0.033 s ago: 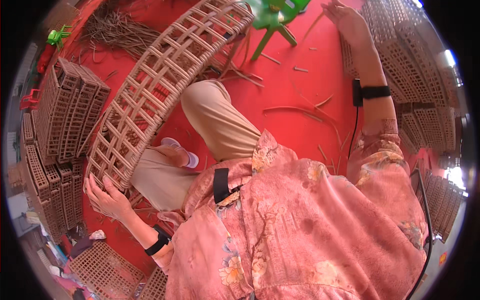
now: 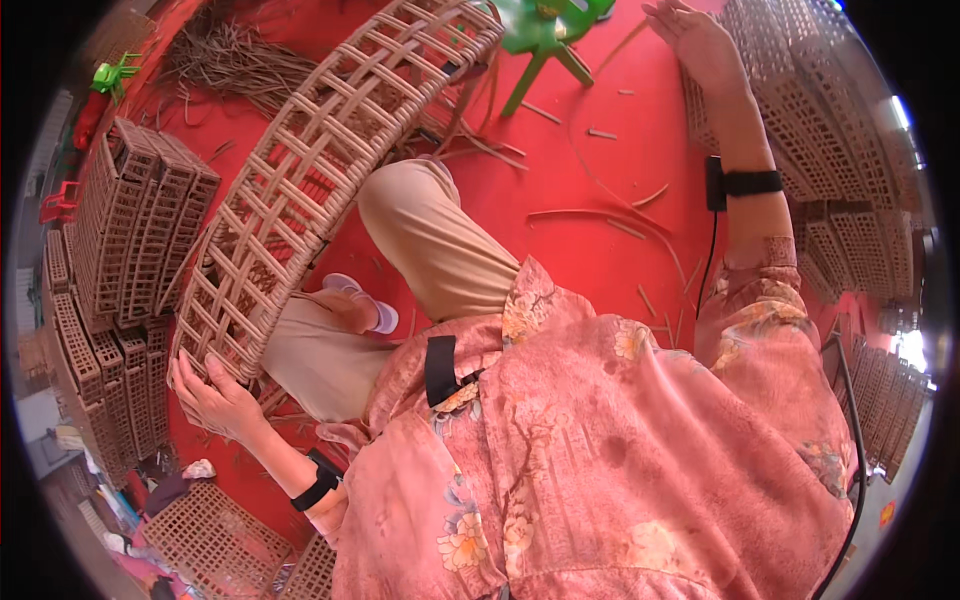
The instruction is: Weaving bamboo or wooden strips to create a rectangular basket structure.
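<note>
Your left hand grips the near end of the long curved rattan lattice panel, fingers curled around its edge weave, so it is closed on the panel. From that hand the panel arcs up and away over your bent knee, its far end reaching toward the green plastic stool. Just beyond your left hand, on the outer side, stand stacks of woven lattice panels (more of them lie flat below your wrist). Your right hand is stretched far forward, fingers loosely spread and holding nothing that shows; it hovers beside another stack of woven panels, and whether it touches them I cannot tell. Loose rattan strips lie on the red floor between your two hands.
</note>
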Demonstrator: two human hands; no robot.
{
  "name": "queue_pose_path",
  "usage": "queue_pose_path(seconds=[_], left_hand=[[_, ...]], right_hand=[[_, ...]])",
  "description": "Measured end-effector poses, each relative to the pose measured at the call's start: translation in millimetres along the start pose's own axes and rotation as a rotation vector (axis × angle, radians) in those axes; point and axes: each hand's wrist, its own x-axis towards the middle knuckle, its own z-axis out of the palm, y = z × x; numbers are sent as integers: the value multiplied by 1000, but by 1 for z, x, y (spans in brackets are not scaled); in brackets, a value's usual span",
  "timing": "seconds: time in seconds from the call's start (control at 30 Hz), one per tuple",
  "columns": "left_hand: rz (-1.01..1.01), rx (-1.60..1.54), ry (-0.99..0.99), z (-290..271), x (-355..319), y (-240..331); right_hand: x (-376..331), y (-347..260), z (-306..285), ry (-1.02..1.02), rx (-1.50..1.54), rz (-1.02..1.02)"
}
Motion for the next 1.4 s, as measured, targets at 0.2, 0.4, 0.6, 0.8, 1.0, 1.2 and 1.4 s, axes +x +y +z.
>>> queue_pose_path(seconds=[0.2, 0.4, 0.6, 0.8, 1.0, 1.2, 1.4], left_hand=[[42, 23, 27, 3, 5, -10], [25, 56, 23, 19, 9, -29], [-10, 59, -2, 23, 12, -37], [30, 42, 4, 25, 15, -35], [42, 35, -20, 20, 11, -36], [8, 93, -37, 10, 2, -20], [83, 94, 6, -7, 0, -5]], right_hand=[[-78, 20, -71, 297, 97, 105], [-191, -31, -175, 764, -44, 64], [-261, -220, -175, 1252, -1249, -579], [-247, -259, -167, 1231, -1725, -517], [-176, -107, -186, 1102, -1793, 58], [-79, 83, -44, 387, -1558, -99], [23, 174, 173, 292, -1218, -700]])
